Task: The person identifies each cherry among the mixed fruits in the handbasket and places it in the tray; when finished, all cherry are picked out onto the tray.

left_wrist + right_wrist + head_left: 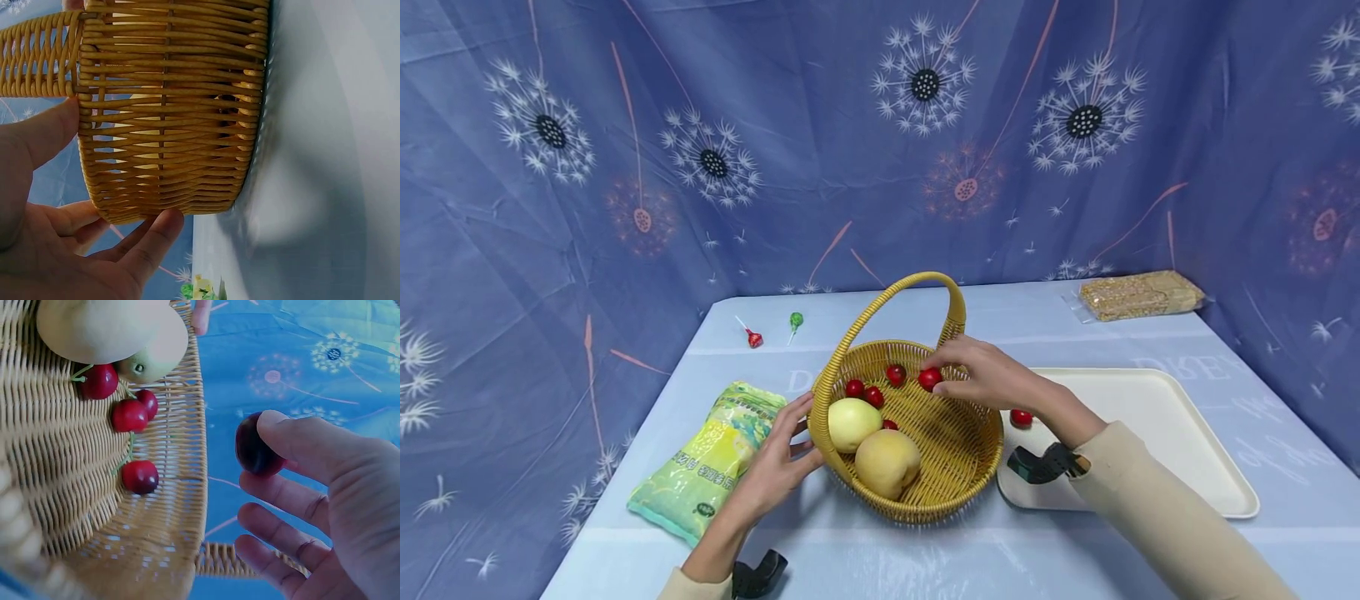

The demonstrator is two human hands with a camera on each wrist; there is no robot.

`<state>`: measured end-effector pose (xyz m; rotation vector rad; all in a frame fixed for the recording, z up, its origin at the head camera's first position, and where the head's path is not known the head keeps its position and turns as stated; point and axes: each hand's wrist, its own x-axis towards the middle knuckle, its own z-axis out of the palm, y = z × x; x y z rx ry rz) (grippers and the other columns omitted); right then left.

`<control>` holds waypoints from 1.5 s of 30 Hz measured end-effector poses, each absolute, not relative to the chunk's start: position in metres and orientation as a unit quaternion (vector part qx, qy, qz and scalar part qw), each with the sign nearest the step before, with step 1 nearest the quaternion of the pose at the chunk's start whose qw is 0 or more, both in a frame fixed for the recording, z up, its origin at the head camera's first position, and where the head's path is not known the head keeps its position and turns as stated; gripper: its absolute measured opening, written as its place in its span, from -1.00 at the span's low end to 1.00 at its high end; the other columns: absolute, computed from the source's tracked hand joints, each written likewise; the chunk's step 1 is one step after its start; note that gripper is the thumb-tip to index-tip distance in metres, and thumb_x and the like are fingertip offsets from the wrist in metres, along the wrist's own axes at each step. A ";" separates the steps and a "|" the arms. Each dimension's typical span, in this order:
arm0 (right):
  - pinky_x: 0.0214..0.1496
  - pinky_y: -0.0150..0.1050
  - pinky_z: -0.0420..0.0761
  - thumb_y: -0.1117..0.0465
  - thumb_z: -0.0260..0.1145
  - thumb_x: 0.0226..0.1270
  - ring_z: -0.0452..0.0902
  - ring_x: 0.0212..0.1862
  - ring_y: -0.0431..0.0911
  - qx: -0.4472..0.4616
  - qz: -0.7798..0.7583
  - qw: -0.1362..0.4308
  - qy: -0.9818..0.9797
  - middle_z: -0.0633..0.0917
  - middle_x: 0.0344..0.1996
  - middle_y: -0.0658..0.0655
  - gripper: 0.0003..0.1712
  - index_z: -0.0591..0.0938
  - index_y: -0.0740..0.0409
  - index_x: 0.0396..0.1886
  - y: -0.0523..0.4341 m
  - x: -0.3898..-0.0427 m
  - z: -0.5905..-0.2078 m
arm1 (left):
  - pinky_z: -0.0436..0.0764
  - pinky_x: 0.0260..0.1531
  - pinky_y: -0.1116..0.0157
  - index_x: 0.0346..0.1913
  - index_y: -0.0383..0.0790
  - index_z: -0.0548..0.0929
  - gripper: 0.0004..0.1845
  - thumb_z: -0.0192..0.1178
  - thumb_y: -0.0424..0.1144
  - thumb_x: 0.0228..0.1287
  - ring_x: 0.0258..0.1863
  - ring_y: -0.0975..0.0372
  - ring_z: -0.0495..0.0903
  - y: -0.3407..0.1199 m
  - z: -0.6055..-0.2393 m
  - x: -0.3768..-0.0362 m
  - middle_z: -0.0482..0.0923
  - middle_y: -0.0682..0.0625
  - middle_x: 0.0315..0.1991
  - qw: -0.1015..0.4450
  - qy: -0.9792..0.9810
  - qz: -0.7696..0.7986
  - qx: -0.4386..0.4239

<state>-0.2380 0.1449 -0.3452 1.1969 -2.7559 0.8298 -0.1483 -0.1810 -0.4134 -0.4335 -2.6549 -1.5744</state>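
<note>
A yellow wicker basket (966,454) with an arched handle stands on the table. Inside it lie a pale green apple (853,424), a yellow peach-like fruit (887,464) and several red cherries (130,415). My left hand (782,458) rests against the basket's left side; its thumb touches the wall near the handle's base and its fingertips press the wicker further round. Over the basket's far right part, my right hand (981,372) pinches a dark red cherry (259,445) between thumb and index finger, the other fingers loosely spread. Another cherry (1021,418) lies on the white tray (1127,425).
The white tray sits to the right, partly under my right forearm. A green and yellow bag (711,462) lies left of the basket. Behind are a red lollipop (754,339), a green lollipop (796,319) and a clear-wrapped tan block (1142,295). A blue curtain closes the back.
</note>
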 end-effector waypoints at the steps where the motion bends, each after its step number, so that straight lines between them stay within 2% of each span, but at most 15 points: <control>1: 0.04 -0.08 0.55 0.05 0.33 0.23 0.48 0.03 -0.11 0.377 0.269 0.013 -0.886 0.65 -0.03 -0.09 -0.63 0.63 -0.07 0.04 0.149 -0.236 -0.344 | 0.51 0.18 0.09 0.42 -0.15 0.18 -0.23 0.29 -0.16 0.19 0.31 -0.11 0.32 -0.181 -0.413 -0.148 0.01 -0.05 0.47 0.012 -0.852 -0.505 -0.138; 9: -0.10 -0.17 0.53 -0.02 0.34 0.20 0.49 -0.07 -0.12 0.317 0.288 0.027 -0.903 0.63 -0.14 -0.15 -0.65 0.63 -0.16 0.00 0.180 -0.215 -0.352 | 0.50 0.20 0.10 0.42 -0.10 0.19 -0.23 0.29 -0.15 0.18 0.33 -0.10 0.29 -0.181 -0.414 -0.148 -0.01 -0.01 0.47 0.007 -0.849 -0.511 -0.133; 13: -0.15 -0.20 0.53 -0.03 0.35 0.19 0.48 -0.09 -0.16 0.295 0.294 0.055 -0.907 0.62 -0.16 -0.15 -0.67 0.63 -0.20 -0.03 0.195 -0.204 -0.361 | 0.48 0.22 0.09 0.42 -0.10 0.18 -0.23 0.30 -0.15 0.18 0.34 -0.10 0.28 -0.181 -0.413 -0.147 -0.01 -0.01 0.48 0.003 -0.849 -0.513 -0.128; 18: -0.12 -0.21 0.54 0.02 0.39 0.16 0.46 -0.09 -0.22 0.267 0.294 0.092 -0.913 0.63 -0.17 -0.19 -0.68 0.64 -0.24 -0.06 0.214 -0.194 -0.373 | 0.48 0.22 0.09 0.42 -0.10 0.17 -0.23 0.29 -0.14 0.19 0.35 -0.08 0.28 -0.180 -0.413 -0.147 -0.01 0.01 0.48 -0.003 -0.850 -0.512 -0.121; 24: -0.09 -0.18 0.56 0.05 0.42 0.12 0.51 -0.11 -0.16 0.241 0.285 0.127 -0.919 0.67 -0.17 -0.16 -0.69 0.66 -0.18 -0.09 0.233 -0.188 -0.390 | 0.48 0.22 0.10 0.42 -0.09 0.17 -0.22 0.29 -0.13 0.19 0.35 -0.07 0.28 -0.181 -0.413 -0.147 -0.02 0.01 0.48 -0.004 -0.850 -0.513 -0.120; 31: -0.12 -0.22 0.58 0.12 0.44 0.09 0.48 -0.15 -0.26 0.232 0.275 0.151 -0.921 0.71 -0.20 -0.12 -0.70 0.68 -0.09 -0.13 0.249 -0.185 -0.410 | 0.48 0.22 0.10 0.43 -0.09 0.17 -0.22 0.28 -0.12 0.20 0.35 -0.09 0.28 -0.181 -0.413 -0.147 -0.01 0.00 0.48 0.000 -0.853 -0.506 -0.125; 35: -0.13 -0.23 0.58 0.18 0.46 0.06 0.48 -0.16 -0.22 0.218 0.268 0.148 -0.927 0.70 -0.24 -0.10 -0.71 0.69 -0.03 -0.17 0.257 -0.183 -0.421 | 0.49 0.21 0.10 0.43 -0.10 0.17 -0.23 0.28 -0.12 0.20 0.34 -0.09 0.28 -0.181 -0.413 -0.147 -0.01 -0.01 0.48 0.001 -0.854 -0.504 -0.128; 41: -0.06 -0.05 0.56 0.09 0.44 0.09 0.50 -0.08 -0.07 0.160 0.267 0.095 -0.946 0.69 -0.23 -0.08 -0.72 0.69 -0.05 -0.16 0.264 -0.180 -0.431 | 0.49 0.21 0.10 0.43 -0.13 0.17 -0.23 0.28 -0.13 0.20 0.35 -0.10 0.28 -0.181 -0.413 -0.147 -0.01 -0.02 0.48 0.000 -0.853 -0.506 -0.130; 45: -0.09 -0.09 0.53 0.07 0.43 0.10 0.49 -0.10 -0.06 0.143 0.260 0.072 -0.952 0.68 -0.23 -0.06 -0.71 0.69 -0.02 -0.15 0.266 -0.179 -0.435 | 0.49 0.21 0.09 0.43 -0.13 0.17 -0.23 0.28 -0.13 0.20 0.34 -0.11 0.28 -0.181 -0.413 -0.147 -0.01 -0.03 0.48 0.001 -0.854 -0.504 -0.130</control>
